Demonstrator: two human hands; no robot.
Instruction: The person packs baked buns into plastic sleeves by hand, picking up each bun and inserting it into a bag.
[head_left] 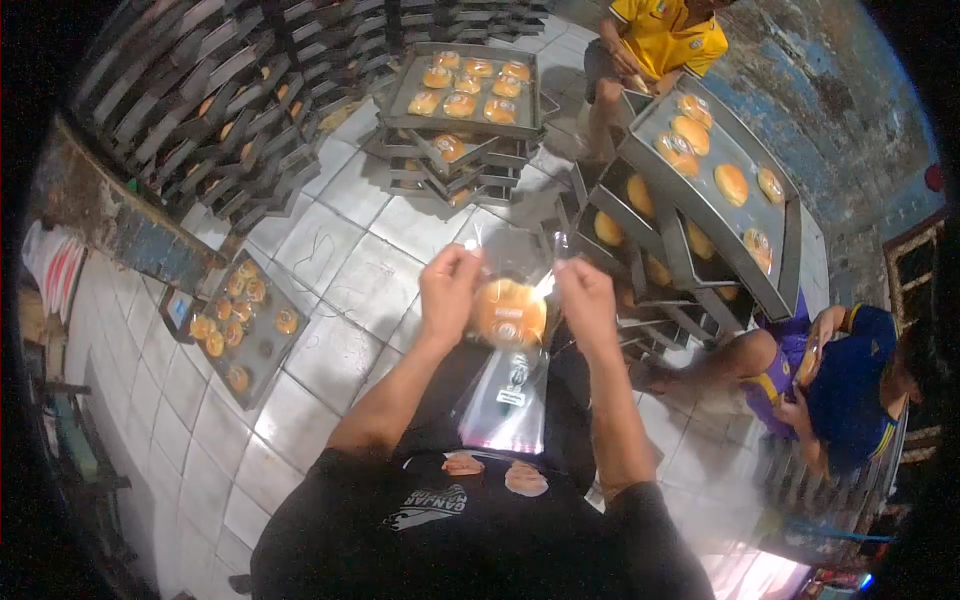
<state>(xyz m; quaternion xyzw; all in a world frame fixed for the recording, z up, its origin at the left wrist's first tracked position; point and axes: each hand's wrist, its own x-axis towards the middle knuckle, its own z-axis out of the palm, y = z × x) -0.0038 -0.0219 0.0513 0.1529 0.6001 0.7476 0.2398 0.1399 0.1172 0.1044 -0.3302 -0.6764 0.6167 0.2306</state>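
A round golden bun [508,310] sits inside a clear printed plastic bag, in front of my chest. My left hand [449,295] pinches one top corner of the plastic bag [508,252], and my right hand [586,300] pinches the other corner. Between the two hands the bag's upper edge is stretched out. Below the bun, on my lap, lies a stack of flat clear bags [508,415] with black and white print.
Stacked trays of buns [455,131] stand ahead, and more trays [680,190] are piled crosswise at right. On the tiled floor at left lies a tray [262,345] with wrapped buns. Two people sit at right, one in a yellow shirt [670,40], one in a dark blue shirt [850,385].
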